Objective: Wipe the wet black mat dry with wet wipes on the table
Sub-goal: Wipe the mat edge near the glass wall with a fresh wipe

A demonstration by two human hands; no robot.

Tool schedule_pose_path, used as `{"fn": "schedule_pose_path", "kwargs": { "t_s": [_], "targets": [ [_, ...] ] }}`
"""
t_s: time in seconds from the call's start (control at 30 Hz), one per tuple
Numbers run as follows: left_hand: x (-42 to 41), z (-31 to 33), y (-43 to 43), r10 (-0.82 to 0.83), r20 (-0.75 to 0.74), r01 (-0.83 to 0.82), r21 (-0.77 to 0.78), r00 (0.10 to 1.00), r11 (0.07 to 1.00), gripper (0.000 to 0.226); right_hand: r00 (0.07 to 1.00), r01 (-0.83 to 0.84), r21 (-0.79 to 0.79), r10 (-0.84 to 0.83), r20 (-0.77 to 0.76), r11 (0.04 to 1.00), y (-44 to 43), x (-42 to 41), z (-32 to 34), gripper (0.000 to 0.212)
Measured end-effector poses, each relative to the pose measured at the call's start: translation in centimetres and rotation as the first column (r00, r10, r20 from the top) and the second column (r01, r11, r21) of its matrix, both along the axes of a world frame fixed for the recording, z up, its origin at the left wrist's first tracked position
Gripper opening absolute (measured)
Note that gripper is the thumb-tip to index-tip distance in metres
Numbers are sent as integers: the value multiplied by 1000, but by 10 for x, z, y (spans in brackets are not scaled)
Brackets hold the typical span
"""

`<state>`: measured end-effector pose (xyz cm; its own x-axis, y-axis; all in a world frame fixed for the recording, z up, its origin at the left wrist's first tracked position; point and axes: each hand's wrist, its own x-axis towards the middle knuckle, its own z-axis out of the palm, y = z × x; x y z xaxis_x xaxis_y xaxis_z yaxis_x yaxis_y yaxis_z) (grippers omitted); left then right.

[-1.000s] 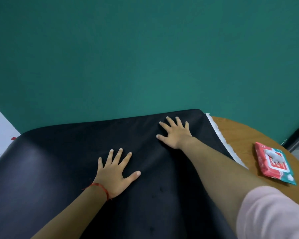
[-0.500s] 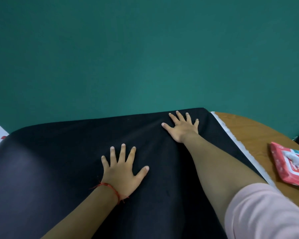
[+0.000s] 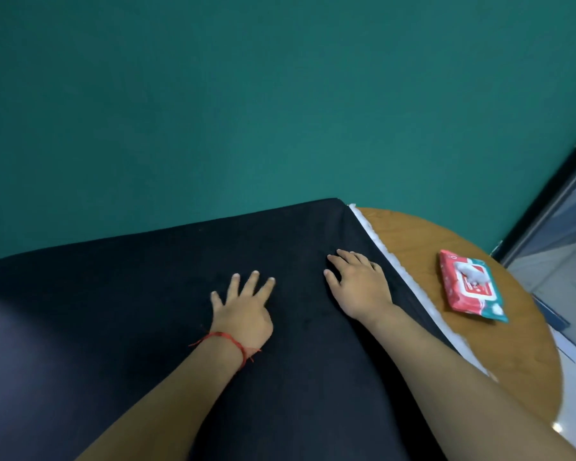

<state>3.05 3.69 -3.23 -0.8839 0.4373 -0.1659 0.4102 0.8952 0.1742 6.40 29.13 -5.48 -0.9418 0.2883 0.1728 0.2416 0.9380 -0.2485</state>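
I lose the black mat (image 3: pixel 113 327) past the left and bottom edges, and it hides most of the desk (image 3: pixel 413 234). The wipes pack (image 3: pixel 469 287) print is too blurred for me to read. The left hand (image 3: pixel 243 314) keeps its thumb out of my sight.

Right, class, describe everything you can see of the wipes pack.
The pack is a flat, soft-looking pouch, red with teal at its near end and a white-edged label on top. A white wipe seems to poke from its opening. It lies flat on the wooden table, right of the mat; nothing else touches it.
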Motion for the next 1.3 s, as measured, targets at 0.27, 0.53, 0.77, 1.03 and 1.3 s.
{"fn": "schedule_pose_path", "kwargs": {
  "t_s": [0.27,0.53,0.77,1.03,1.3],
  "targets": [
    [51,-3,106,11,-1,-11,-15,1000,1000,83,977,-5,-96,-15,-212,995,36,60,12,18],
    [60,-13,108,48,-99,-46,20,994,999,92,829,488,-68,-487,-274,870,147,111,23,32],
    [55,-4,106,29,-75,-30,-15,997,999,91,870,480,-83,-486,-83,873,179,97,30,40],
    [-21,-1,51,-233,-144,249,102,962,963,56,914,92,-537,-286,-289,838,130,27,47,13],
    [-26,-20,45,-196,-120,215,165,973,963,56,952,-24,-487,-128,-277,873,69,-107,22,19]
  ]
}}
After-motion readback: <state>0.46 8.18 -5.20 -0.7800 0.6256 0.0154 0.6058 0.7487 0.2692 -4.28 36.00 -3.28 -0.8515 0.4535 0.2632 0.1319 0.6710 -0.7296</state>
